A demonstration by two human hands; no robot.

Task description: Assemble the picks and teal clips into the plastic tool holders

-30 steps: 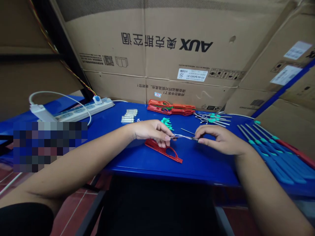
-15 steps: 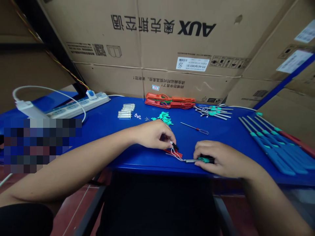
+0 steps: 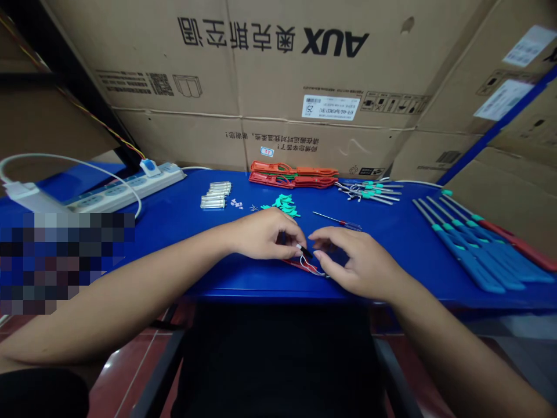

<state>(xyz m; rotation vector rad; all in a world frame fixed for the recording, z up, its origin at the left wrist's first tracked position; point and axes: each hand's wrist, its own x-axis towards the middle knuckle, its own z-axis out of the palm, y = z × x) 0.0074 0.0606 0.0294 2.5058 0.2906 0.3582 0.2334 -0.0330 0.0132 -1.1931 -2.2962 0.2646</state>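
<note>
**Black wire connector (image 3: pixel 305 251) above a blue table (image 3: pixel 183 197)**

Left hand (image 3: pixel 261 235) pinches the connector between its fingertips, over a red plastic strip (image 3: pixel 296 265). Right hand (image 3: pixel 359 261), fingers half open, holds nothing, just beside it.

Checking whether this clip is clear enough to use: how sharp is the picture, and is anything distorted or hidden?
In the head view, the left hand and right hand look fairly sharp, without strong motion blur; the wide lens bends the blue table's front edge; a pixelated patch hides the lower left; soft glare shows on the floor tiles.
</note>
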